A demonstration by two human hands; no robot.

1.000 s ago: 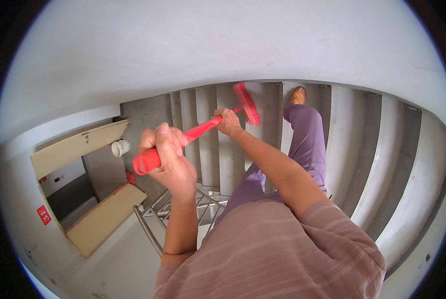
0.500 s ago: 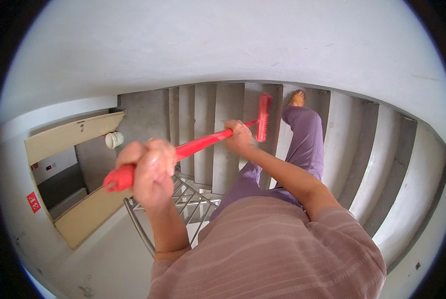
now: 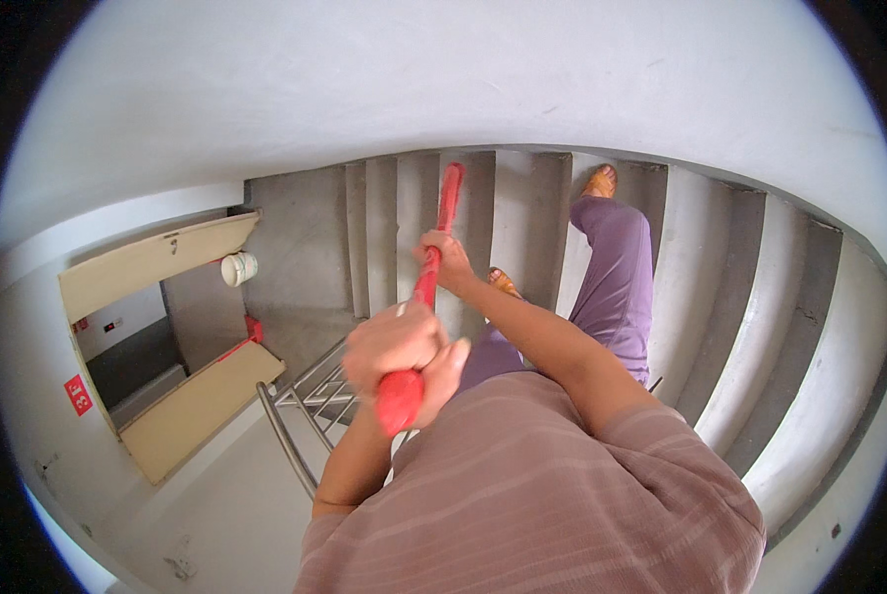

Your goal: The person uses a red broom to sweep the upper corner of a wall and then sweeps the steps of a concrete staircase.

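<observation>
A red broom slants over the grey concrete stairs, its far end near the foot of the wall. My left hand is closed round the handle close to its butt end, which points toward me. Farther up the handle, my right hand grips it too. The broom's head is seen narrowly, so its bristles do not show clearly. Both my sandalled feet stand on the steps, the right foot nearer the wall.
A metal stair railing runs at my lower left. Open cream double doors stand at the left, with a white bucket near them on the landing. A white wall bounds the stairs' far side.
The broom has swung from lying across to pointing away from me. Its head moved left along the steps, while my left hand moved right and closer to my body.
</observation>
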